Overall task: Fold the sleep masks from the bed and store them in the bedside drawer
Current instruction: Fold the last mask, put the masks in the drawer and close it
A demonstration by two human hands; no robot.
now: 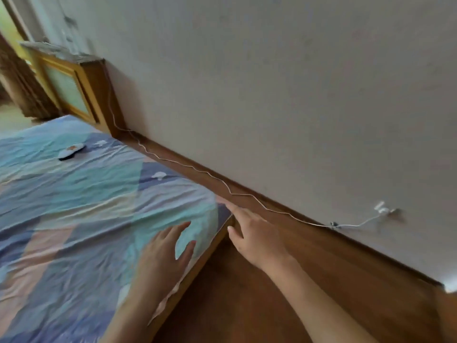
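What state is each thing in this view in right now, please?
Left hand: open, empty, over the bed.
Right hand: open, empty, at the bed's corner.
Mask: unfolded, lying on the bed.
Sheet: wrinkled, spread out.
Cable: loose along the skirting, plugged into the wall.

Hands: two bare, open hands, left hand (165,252) and right hand (257,237)
Sleep masks: one white-and-black fabric mask (71,151)
Beds: one, patchwork pastel sheet (74,206)
Cables: one thin white cable (217,180)
Cabinets: one wooden cabinet (81,87)
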